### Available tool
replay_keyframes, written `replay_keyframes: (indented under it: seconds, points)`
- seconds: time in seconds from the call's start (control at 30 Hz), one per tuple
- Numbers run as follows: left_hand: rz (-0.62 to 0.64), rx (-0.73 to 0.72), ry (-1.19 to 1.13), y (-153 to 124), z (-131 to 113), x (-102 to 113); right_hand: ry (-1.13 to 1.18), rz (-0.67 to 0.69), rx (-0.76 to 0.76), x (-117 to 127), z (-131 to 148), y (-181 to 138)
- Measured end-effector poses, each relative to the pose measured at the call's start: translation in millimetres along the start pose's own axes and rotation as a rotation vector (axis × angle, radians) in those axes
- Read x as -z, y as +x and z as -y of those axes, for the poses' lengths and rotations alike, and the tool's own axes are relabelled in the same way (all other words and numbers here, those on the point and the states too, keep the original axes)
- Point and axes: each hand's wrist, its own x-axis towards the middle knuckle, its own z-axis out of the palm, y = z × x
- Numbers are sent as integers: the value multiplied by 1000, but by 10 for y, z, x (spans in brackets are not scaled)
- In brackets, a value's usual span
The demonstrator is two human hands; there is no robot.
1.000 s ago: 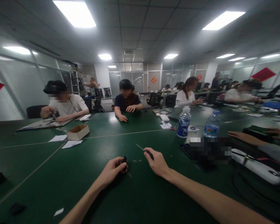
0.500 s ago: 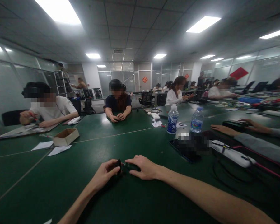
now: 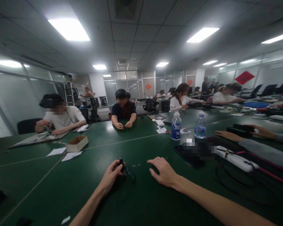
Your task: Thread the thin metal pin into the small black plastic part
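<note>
My left hand pinches a small black piece between thumb and fingers just above the green table. Touching or right beside that piece is a tool with a dark green, rounded handle, perhaps a screwdriver. A thin tip pokes up above the left fingers; whether it belongs to this tool I cannot tell. My right hand is off to the right, fingers spread and holding nothing. Between the hands lie tiny pale scraps.
A small open box stands on the left by white papers. Two water bottles, a phone, a white power strip and cables are on the right. Co-workers sit around the table; a neighbour's hands are at right.
My right hand has let go of the dark green handle and moved right, its fingers opening. The handle now hangs or lies beside my left hand. The camera view has tilted up slightly.
</note>
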Motion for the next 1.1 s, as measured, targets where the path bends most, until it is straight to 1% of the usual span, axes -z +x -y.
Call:
replay_keyframes:
  seconds: [0.07, 0.13, 0.17, 0.2, 0.23, 0.27, 0.3, 0.33, 0.4, 0.47, 0.57, 0.73, 0.93, 1.1]
  points:
    - [-15, 7, -69, 12, 18, 5, -93, -57, -156, 187, -271, -148]
    - [-13, 23, -113, 19, 15, 1, -220, -118, -368, 448, -625, -287]
    - [-9, 30, -126, 20, 9, -4, -308, -139, -498, 588, -813, -351]
    - [-9, 37, -135, 20, 0, -8, -403, -158, -660, 720, -998, -412]
    - [-18, 41, -141, 18, -8, -13, -468, -161, -809, 835, -1172, -470]
    - [-28, 43, -146, 16, -14, -16, -497, -146, -917, 926, -1330, -525]
    - [-37, 43, -147, 14, -19, -19, -505, -126, -1002, 988, -1466, -578]
    - [-42, 41, -145, 12, -21, -21, -502, -94, -1055, 1022, -1579, -625]
    - [-39, 33, -134, 9, -22, -22, -490, -5, -1091, 1028, -1742, -697]
    - [-38, 30, -120, 10, -18, -22, -469, 27, -1090, 999, -1842, -728]
    - [-51, 28, -122, 20, -10, -18, -445, 47, -1085, 996, -1937, -712]
    - [-51, 35, -143, 37, 14, 5, -435, 128, -1029, 1100, -2040, -661]
    - [-56, 62, -140, 31, 4, 13, -424, 136, -984, 1100, -2049, -642]
    - [-61, 53, -113, 20, -23, -10, -371, 85, -998, 1123, -2040, -644]
